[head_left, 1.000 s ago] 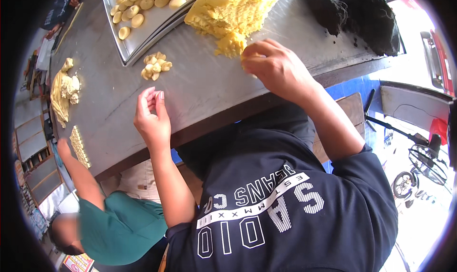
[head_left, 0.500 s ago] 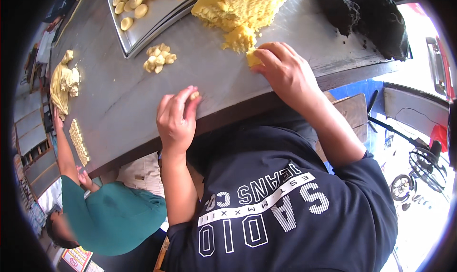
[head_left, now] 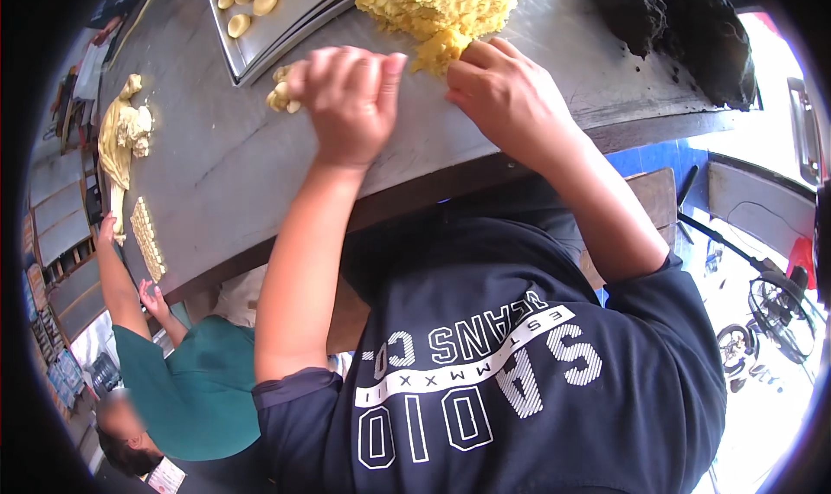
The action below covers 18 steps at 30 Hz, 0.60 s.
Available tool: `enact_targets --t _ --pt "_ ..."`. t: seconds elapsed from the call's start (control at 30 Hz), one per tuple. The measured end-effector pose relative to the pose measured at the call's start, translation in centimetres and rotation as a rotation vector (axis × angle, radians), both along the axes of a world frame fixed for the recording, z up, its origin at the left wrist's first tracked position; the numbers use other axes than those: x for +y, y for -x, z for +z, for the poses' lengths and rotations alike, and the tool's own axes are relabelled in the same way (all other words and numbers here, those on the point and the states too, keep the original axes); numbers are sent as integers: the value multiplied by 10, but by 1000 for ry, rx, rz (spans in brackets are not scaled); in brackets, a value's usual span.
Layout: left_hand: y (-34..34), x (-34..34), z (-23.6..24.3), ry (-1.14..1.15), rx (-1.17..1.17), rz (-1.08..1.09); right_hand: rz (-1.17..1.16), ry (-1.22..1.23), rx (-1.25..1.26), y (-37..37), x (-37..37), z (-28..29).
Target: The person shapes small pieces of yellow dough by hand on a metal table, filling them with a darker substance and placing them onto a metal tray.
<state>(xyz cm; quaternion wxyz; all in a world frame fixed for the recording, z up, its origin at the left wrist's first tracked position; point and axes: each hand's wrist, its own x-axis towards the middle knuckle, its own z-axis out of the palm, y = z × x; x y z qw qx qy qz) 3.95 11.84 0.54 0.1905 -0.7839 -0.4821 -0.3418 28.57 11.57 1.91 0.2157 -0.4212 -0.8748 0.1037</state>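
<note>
My left hand (head_left: 344, 105) is slightly blurred, its fingers curled over a small pile of pale dough pieces (head_left: 281, 86), partly covering it; whatever is in its fingers is hidden. My right hand (head_left: 492, 92) is closed at the crumbly lower edge of a large yellow dough mass (head_left: 437, 5), its fingertips hidden in or behind the dough. Above my left hand, a metal tray (head_left: 238, 70) holds several round pale pieces (head_left: 264, 3). Two dark lumps (head_left: 697, 44) sit to the right of the yellow dough on the metal table (head_left: 203, 174).
A co-worker in green (head_left: 199, 381) is at the left, one hand reaching to stretched pale dough (head_left: 121, 148) beside a segmented strip (head_left: 149, 234). A wooden stool (head_left: 649, 200) is below the table's edge, and a black wheeled item (head_left: 775, 312) is at the right.
My left hand has moved up and right onto the small pile. My right hand has risen slightly at the dough. The co-worker's arm has shifted, and the stretched dough now trails lower.
</note>
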Motion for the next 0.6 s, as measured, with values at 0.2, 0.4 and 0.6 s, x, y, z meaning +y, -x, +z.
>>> enact_targets --t 0.2,0.4,0.6 --pt "-17 -6 -11 -1 32 -224 -193 33 87 -12 -10 -5" --pt "-15 -14 -9 -21 -20 -290 40 -54 154 -15 2 -17" --pt "27 -35 10 342 -510 54 -16 -34 -11 -7 4 -7"
